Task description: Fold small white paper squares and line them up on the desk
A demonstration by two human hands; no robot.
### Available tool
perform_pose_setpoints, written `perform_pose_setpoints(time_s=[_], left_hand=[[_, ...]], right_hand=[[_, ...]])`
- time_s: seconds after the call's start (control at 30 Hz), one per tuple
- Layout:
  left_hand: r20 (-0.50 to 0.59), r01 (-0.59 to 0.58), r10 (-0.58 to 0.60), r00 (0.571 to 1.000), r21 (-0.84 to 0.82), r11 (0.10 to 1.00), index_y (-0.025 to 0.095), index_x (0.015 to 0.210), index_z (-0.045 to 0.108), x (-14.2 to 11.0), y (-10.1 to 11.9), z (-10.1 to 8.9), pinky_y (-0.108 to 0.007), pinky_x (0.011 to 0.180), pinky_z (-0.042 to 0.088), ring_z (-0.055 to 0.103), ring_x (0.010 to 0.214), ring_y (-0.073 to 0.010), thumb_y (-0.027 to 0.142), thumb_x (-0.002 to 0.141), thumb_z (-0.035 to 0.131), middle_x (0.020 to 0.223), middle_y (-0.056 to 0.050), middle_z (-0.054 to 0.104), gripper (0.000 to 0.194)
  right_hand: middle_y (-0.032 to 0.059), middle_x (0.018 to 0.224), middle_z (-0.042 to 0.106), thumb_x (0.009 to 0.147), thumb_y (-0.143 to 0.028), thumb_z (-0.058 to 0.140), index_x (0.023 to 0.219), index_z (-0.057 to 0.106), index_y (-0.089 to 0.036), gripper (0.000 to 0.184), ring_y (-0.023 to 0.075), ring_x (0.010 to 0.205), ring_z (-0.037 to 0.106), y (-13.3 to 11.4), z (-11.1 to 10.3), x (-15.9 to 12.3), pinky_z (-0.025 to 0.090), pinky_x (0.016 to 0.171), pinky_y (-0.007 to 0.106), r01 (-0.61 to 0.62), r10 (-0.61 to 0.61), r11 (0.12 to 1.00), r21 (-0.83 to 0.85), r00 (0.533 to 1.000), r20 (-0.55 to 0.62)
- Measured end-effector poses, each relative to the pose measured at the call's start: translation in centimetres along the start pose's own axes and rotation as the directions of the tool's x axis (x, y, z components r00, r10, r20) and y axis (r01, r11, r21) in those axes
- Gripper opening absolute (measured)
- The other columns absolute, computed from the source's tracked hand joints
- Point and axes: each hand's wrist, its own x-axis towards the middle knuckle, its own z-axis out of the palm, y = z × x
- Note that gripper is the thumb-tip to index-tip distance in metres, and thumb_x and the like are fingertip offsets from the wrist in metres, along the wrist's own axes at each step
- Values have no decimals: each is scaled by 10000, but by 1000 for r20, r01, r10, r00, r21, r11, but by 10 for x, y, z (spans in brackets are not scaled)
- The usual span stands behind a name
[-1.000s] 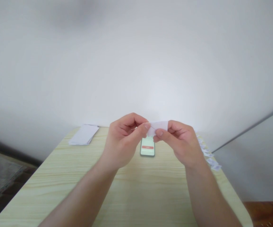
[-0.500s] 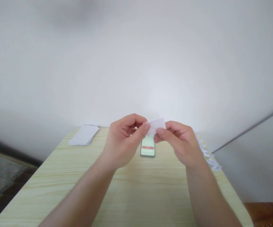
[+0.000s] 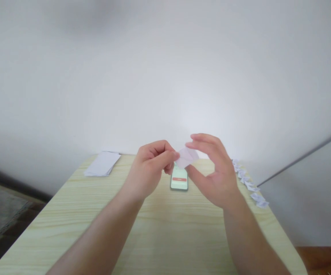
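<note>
A small white slip of paper (image 3: 187, 156) hangs in the air above the far part of the wooden table (image 3: 159, 229). My left hand (image 3: 151, 172) pinches its left end between thumb and forefinger. My right hand (image 3: 215, 172) is beside the paper's right side with its fingers spread and curved; the forefinger tip sits at the paper's upper edge and the thumb just below it. Under the paper a phone (image 3: 179, 180) lies flat with a lit green screen and a red bar.
A stack of white paper sheets (image 3: 101, 163) lies at the table's far left corner. Several small folded paper pieces (image 3: 250, 184) run in a row along the right edge. A white wall stands behind the table. Dark floor shows at left.
My right hand has let go of its pinch on the paper and spread its fingers upward. The paper has turned and tilted in my left hand's pinch.
</note>
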Motion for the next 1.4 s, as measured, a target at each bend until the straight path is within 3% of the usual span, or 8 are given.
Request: perform_pose_setpoints(time_s=[0.1, 0.2, 0.3, 0.4, 0.6, 0.83, 1.03, 1.4], left_hand=[[57, 30, -28, 998, -39, 999, 178, 597, 560, 1, -1, 0, -268, 513, 378, 466, 525, -113, 270, 863, 662, 539, 19, 474, 300], [0, -19, 19, 1000, 44, 999, 173, 661, 630, -1, 1, 1, -274, 534, 408, 490, 559, -126, 351, 907, 633, 582, -1, 524, 304], [-64, -124, 134, 989, 145, 982, 180, 865, 696, -3, 5, 3, -265, 608, 456, 557, 677, -141, 333, 883, 681, 714, -17, 616, 155], [-12, -166, 171, 985, 178, 970, 187, 940, 702, -6, 7, 5, -260, 627, 472, 598, 758, -155, 277, 853, 717, 820, -36, 660, 126], [56, -145, 137, 989, 171, 975, 186, 881, 661, -9, 7, 5, -269, 620, 482, 607, 711, -144, 198, 877, 671, 779, -23, 644, 16], [116, -161, 159, 980, 6, 987, 186, 884, 665, -8, 8, 0, -272, 622, 492, 616, 677, -133, 107, 872, 649, 725, -6, 626, 82], [185, -170, 188, 964, -111, 979, 175, 876, 690, -7, 6, -4, -277, 623, 513, 646, 675, -141, 78, 880, 637, 727, -17, 658, 111], [209, -164, 186, 960, -119, 979, 169, 852, 714, -9, 7, -6, -284, 644, 518, 651, 700, -146, 42, 870, 615, 748, -31, 675, 162]], right_hand=[[46, 1158, 712, 855, -116, 681, 1010, 761, -319, 267, 269, 1153, 628, 0, -2, 0, 493, 1038, 488, 45, -45, 999, -11, 999, 7], [46, 988, 752, 885, -200, 703, 962, 760, -280, 124, 252, 976, 682, -2, -7, 0, 542, 923, 454, -141, 141, 987, 81, 990, 17], [48, 917, 765, 878, -289, 739, 931, 751, -236, 76, 230, 864, 697, -4, -11, 1, 555, 823, 400, -354, 346, 911, 211, 935, 75], [46, 870, 764, 862, -316, 758, 904, 741, -213, 113, 206, 809, 689, -3, -10, 2, 548, 767, 358, -424, 401, 854, 300, 906, 137], [21, 837, 759, 871, -237, 738, 932, 709, -217, 71, 164, 728, 678, -1, -2, 1, 531, 679, 307, -447, 399, 799, 403, 895, 201], [-21, 738, 718, 893, -228, 726, 910, 687, -246, 46, 153, 678, 674, -1, -4, 3, 533, 635, 308, -400, 310, 743, 536, 916, 254], [0, 800, 740, 907, -160, 699, 923, 726, -233, 79, 160, 731, 698, 5, -8, 3, 545, 669, 310, -401, 237, 665, 631, 914, 330], [23, 844, 765, 881, -85, 629, 902, 747, -221, 182, 201, 750, 720, 7, -9, 1, 553, 685, 347, -449, 283, 626, 638, 893, 351]])
